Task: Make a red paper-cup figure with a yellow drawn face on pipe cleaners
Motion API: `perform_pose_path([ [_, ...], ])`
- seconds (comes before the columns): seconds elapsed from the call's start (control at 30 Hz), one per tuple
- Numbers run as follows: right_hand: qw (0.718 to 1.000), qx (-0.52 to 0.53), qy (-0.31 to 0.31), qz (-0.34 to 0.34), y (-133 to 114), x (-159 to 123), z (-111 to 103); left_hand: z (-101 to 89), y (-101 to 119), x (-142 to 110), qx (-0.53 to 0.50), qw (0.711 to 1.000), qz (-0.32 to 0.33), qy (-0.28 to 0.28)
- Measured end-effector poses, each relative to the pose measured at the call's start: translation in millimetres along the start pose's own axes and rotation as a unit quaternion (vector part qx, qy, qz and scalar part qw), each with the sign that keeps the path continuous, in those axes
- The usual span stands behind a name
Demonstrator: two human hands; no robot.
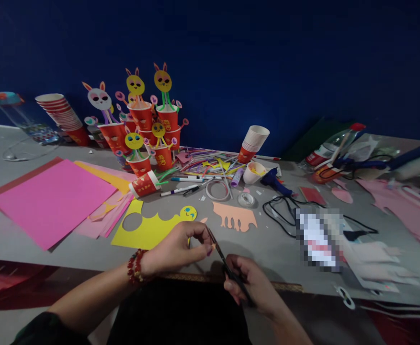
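Observation:
My left hand (179,249) pinches a tiny orange paper scrap (213,246) just above the table's near edge; a red bead bracelet (136,266) circles its wrist. My right hand (250,283) grips dark scissors (222,258), whose blades point up-left and meet the scrap. A yellow sheet with cut-out holes (148,227) and a small yellow face disc (188,212) lie just beyond my left hand. A peach paper piece with cut fingers (235,216) lies further right.
Pink and yellow paper sheets (51,199) cover the left. Red paper cups with bunny figures (148,122) stand at the back, beside cup stacks (253,141). Pens, straws, a tape roll (246,199), a blue glue gun (272,180) and black cable (285,215) clutter the middle. A blurred patch (319,237) lies right.

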State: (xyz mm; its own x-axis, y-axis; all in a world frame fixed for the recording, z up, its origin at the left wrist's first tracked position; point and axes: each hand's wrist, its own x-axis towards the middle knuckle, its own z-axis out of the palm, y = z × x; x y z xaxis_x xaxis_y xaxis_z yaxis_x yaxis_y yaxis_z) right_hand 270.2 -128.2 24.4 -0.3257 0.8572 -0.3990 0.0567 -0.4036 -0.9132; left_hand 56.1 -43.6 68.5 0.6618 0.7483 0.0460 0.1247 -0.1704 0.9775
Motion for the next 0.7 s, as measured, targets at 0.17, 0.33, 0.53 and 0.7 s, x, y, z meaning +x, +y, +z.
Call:
perform_pose_path([
  [0.17,1.000,-0.011,0.000,-0.002,0.9,0.9,0.6,-0.1,-0.1,0.2,0.005,1.000,-0.002,0.004],
  [0.33,0.999,-0.013,0.028,-0.015,3.3,2.8,2.1,0.9,-4.7,-2.4,-0.029,1.000,-0.004,-0.001],
  [0.53,0.973,-0.107,0.179,-0.095,-2.1,17.1,-16.8,-5.3,-24.3,-11.7,0.007,0.995,-0.065,0.069],
  [0.7,0.910,-0.353,0.173,-0.130,-26.8,55.5,-27.7,-17.7,-37.9,-14.0,0.305,0.949,-0.032,0.079],
])
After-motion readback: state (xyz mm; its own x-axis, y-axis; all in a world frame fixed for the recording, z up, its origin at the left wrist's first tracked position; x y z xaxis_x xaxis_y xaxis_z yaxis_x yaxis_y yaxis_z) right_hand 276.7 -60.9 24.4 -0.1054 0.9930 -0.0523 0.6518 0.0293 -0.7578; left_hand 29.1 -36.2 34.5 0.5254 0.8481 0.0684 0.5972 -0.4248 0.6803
